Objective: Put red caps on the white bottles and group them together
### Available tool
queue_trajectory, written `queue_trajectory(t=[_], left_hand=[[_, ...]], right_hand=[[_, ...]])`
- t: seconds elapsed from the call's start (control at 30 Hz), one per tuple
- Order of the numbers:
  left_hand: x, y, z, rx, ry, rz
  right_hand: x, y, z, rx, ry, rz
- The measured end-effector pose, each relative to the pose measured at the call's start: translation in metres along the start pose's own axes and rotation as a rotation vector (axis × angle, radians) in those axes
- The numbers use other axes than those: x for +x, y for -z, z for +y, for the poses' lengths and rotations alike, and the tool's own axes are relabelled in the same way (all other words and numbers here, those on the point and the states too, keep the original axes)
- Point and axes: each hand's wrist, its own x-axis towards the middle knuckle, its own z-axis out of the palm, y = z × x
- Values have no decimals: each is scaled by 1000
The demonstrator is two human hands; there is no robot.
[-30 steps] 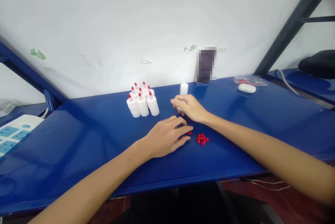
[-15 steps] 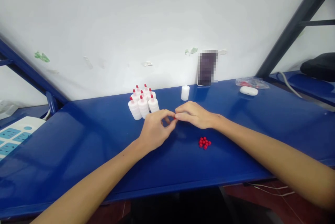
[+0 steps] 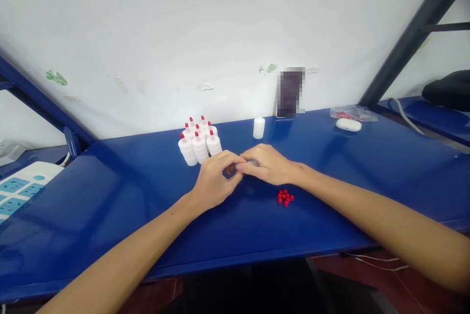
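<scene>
My left hand [image 3: 215, 181] and my right hand [image 3: 270, 164] meet fingertip to fingertip just above the blue table [image 3: 110, 196]. The right hand's fingers are wrapped round a small white bottle [image 3: 251, 162], of which only a sliver shows. The left hand's fingers are pinched against the bottle's end, closed on a small red cap hidden between the fingertips. A little pile of red caps [image 3: 285, 197] lies just right of the hands. Behind the left hand stands a cluster of white bottles with red caps [image 3: 198, 145]. One uncapped white bottle [image 3: 259, 128] stands alone further back.
A phone [image 3: 290, 92] leans on the white wall. A white case [image 3: 348, 124] and a plastic bag [image 3: 352, 113] lie at the back right. A power strip [image 3: 18, 189] sits far left. A dark slanted beam [image 3: 407, 39] rises at right.
The left hand took a red cap from beside the pile and rose to the right hand, which lifted a white bottle; the fingertips have now closed together.
</scene>
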Motion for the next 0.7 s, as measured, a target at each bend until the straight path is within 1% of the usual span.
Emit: queue_trajectory(t=[0.1, 0.2, 0.3, 0.37, 0.4, 0.47, 0.53, 0.57, 0.6, 0.63, 0.67, 0.7], left_hand=[[-2, 0, -2, 10, -45, -21], [-3, 1, -5, 24, -58, -58], [-4, 0, -7, 43, -23, -91], [-4, 0, -7, 28, 34, -103], [-3, 1, -7, 15, 68, -93], [0, 5, -7, 14, 120, -23], [5, 15, -8, 89, 103, 65], [8, 23, -8, 149, 65, 71], [12, 32, -9, 216, 14, 34], [14, 42, -9, 279, -37, -56], [17, 52, -11, 340, -55, -199], [18, 62, -12, 407, -31, -320]], right_hand=[[0, -2, -5, -6, 8, -14], [0, -5, -6, -20, -6, -17], [1, -6, -4, 42, 34, 10], [1, -6, -1, 88, 61, 49], [1, -5, 0, 101, 63, 65], [1, -3, 3, 107, 47, 85], [1, -2, 6, 109, 25, 91], [1, -2, 7, 101, 7, 101], [2, -3, 8, 85, -21, 122], [3, -4, 9, 62, -57, 147], [4, -5, 9, 36, -99, 174], [4, -6, 9, 10, -142, 201]])
